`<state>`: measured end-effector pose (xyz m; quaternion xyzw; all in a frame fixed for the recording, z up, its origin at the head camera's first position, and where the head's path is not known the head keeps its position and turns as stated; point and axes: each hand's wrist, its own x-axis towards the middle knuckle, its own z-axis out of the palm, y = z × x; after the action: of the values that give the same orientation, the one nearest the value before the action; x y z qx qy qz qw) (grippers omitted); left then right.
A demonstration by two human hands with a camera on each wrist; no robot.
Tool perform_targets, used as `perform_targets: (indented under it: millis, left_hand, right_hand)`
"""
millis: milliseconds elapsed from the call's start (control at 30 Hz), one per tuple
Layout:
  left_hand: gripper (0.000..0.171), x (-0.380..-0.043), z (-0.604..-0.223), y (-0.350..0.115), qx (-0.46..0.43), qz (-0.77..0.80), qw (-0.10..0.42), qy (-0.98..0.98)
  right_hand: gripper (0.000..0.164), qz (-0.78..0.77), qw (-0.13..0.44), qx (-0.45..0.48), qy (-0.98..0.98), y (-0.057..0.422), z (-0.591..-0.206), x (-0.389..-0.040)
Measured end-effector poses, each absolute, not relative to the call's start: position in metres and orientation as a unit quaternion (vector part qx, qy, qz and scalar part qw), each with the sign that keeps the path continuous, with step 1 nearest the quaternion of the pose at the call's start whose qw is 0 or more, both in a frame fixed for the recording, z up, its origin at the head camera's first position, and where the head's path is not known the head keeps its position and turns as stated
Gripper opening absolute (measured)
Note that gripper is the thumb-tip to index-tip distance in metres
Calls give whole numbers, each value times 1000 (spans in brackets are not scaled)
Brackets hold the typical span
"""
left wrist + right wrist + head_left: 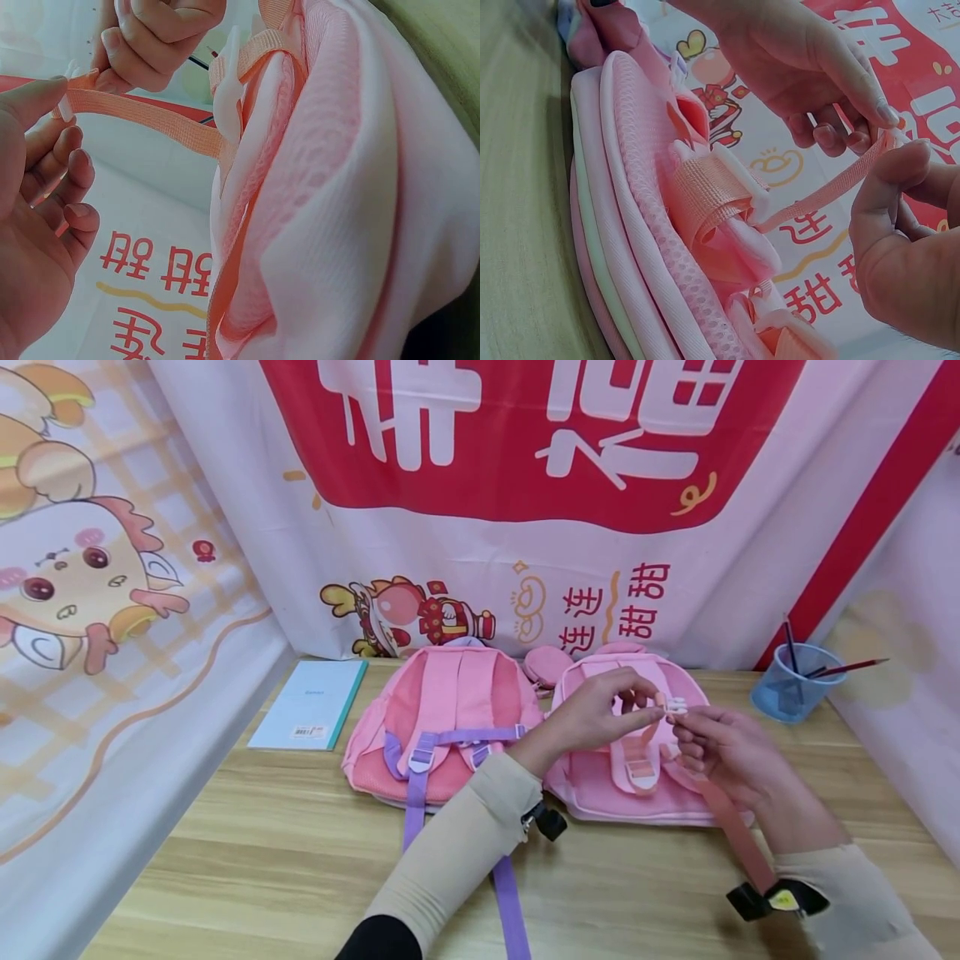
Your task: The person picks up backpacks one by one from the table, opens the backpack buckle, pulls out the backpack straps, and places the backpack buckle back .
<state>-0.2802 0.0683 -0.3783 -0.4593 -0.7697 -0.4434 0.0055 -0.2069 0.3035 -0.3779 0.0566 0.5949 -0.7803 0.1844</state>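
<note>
Over the right-hand pink backpack, both hands meet at a small white plastic buckle on a peach webbing strap. My left hand pinches one side of the buckle between thumb and forefinger, its other fingers loosely bent. From the right, my right hand pinches the buckle's other side with thumb and curled forefinger. The strap stretches from the backpack's shoulder strap slider up to the fingers. Fingertips hide part of the buckle, so whether its halves are joined cannot be seen.
Left of it lies another pink backpack with purple straps trailing to the table's front. A light blue notebook lies at the back left. A blue mesh pen cup with pencils stands at the back right of the wooden table.
</note>
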Motion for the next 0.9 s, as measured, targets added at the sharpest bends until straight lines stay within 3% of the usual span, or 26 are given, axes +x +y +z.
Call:
perform_targets:
  millis: [900]
  left_hand:
    - [19,-279,-380,70,-472,-435,-6,-767]
  right_hand:
    - [22,-725,154,-53,669,303,-382,-207]
